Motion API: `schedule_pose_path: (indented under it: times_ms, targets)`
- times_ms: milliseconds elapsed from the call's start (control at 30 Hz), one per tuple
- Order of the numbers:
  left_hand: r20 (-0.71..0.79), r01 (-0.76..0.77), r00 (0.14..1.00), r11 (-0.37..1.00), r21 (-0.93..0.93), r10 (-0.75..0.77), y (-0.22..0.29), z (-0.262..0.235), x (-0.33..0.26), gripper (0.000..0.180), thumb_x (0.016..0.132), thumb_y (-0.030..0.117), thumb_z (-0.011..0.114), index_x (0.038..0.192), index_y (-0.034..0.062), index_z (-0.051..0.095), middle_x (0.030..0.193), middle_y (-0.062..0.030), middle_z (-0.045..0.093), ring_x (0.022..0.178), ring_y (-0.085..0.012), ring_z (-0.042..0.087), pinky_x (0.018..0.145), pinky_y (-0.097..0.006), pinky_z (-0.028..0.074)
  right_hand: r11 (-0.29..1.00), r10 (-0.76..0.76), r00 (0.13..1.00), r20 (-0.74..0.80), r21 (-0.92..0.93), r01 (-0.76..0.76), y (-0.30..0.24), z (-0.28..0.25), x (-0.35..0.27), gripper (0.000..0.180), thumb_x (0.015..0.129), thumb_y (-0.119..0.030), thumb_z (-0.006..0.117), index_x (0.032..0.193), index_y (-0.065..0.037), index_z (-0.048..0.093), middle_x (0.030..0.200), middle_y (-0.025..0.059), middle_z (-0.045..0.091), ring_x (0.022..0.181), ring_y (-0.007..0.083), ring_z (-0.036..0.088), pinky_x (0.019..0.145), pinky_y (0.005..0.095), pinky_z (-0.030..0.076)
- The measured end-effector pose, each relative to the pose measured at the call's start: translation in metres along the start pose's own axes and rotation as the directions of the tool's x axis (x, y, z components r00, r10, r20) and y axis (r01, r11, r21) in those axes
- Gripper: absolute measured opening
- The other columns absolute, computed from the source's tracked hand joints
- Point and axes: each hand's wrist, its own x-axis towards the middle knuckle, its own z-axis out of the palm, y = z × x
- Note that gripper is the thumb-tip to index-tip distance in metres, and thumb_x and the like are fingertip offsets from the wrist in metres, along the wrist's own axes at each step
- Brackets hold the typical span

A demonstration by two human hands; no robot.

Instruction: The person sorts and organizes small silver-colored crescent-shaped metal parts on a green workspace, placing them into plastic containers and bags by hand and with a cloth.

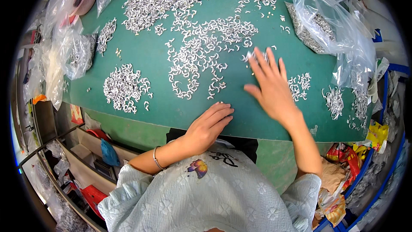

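Many small silvery crescent-shaped metal pieces (191,56) lie scattered in the middle of a green tabletop (161,120). My right hand (272,83) is palm-down over the table with its fingers spread, slightly blurred. Its fingertips are over a few crescent pieces (246,56), partly hidden beneath them. Right of that hand sits a small cluster of crescents (300,87). My left hand (210,128) rests at the near table edge, fingers lightly bent and lying on the surface; its palm and thumb are hidden. I see nothing held in either hand.
A large heap of crescents (171,0) spreads across the far side. A rounded pile (124,88) lies at left, with smaller piles (334,102) at right. Clear plastic bags (317,21) of pieces flank the table. A drawer unit (86,150) stands below left.
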Motion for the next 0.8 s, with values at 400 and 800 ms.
schedule_pose_path:
  times_ms: [400,800]
  targets:
    - [-0.007,0.019,1.0,0.999,-0.037,-0.019,0.005,-0.002,-0.008,0.035,0.069,-0.013,0.062,0.104,-0.0071,0.062,0.119,-0.0183,0.057,0.116,-0.0381,0.054,0.099,-0.047,0.046,0.995,0.054,0.991,0.119,0.072,-0.063,-0.047,-0.011,-0.065,0.077,0.079,-0.037,0.07,0.139,-0.001,0.04,0.153,0.0134,0.025,0.142,0.0378,0.018,0.109,0.0627,0.017]
    - [-0.06,0.018,0.998,1.0,0.002,-0.017,0.007,-0.003,-0.005,0.035,0.071,-0.009,0.065,0.106,-0.004,0.063,0.118,-0.016,0.057,0.112,-0.0363,0.054,0.093,-0.045,0.047,0.975,0.156,0.986,0.05,0.153,-0.162,-0.046,-0.008,-0.073,0.067,0.083,-0.023,0.068,0.138,0.002,0.04,0.15,0.0137,0.033,0.142,0.0361,0.022,0.11,0.0625,0.011]
